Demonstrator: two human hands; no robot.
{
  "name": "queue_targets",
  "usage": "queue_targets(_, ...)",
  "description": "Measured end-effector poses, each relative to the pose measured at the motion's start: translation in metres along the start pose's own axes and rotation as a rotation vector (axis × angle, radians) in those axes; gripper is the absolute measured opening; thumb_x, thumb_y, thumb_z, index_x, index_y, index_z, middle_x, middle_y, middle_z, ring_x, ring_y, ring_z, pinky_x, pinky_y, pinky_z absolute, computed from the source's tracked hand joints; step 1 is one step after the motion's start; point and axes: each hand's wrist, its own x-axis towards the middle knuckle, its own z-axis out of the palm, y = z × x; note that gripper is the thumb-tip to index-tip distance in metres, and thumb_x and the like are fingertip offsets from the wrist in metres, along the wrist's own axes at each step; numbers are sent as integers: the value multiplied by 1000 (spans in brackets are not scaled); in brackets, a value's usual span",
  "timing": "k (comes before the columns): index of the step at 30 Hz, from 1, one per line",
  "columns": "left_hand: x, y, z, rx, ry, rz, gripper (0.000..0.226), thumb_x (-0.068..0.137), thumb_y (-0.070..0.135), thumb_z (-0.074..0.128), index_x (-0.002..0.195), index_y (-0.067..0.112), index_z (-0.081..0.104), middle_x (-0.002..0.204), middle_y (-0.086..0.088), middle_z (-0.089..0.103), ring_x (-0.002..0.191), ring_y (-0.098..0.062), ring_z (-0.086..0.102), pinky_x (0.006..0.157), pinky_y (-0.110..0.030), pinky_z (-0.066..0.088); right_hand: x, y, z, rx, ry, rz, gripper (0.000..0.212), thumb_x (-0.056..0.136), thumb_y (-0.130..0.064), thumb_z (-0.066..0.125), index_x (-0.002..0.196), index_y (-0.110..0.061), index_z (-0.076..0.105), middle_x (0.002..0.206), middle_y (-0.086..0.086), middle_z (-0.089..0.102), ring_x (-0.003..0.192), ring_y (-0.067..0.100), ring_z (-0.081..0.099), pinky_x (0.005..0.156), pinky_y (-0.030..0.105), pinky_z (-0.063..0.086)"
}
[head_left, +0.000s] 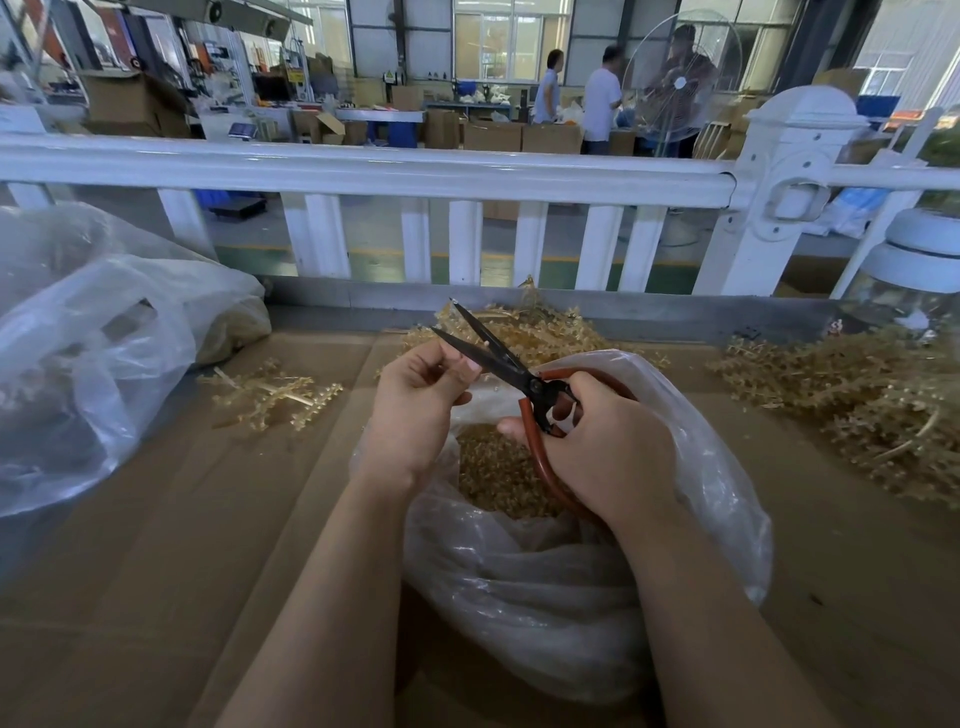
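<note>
Over the clear bag (571, 597) at lower centre, open-bladed scissors (498, 358) are gripped by the right hand (608, 447). A tiny piece (485, 345) is pinched by the left hand (415, 410) beside the blades. A fingertip could be nicked if these are closed carelessly.

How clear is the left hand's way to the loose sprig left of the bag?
Probably yes. The sprig lies alone on bare cardboard, on the same side as the left hand, nothing between them. But its grip seems taken, pinching a small piece by the scissors, so that must go first.
</note>
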Motion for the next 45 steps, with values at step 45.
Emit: queue_targets(45,-2,1,7,-86,-124,-244,16,81,27,73,69,16,70,72,-1,68,69,-10,54,70,-26,43,6,-2,6,568,-75,232,23,89,-32,75,82,-11,71,71,-2,71,71,12,67,68,38,58)
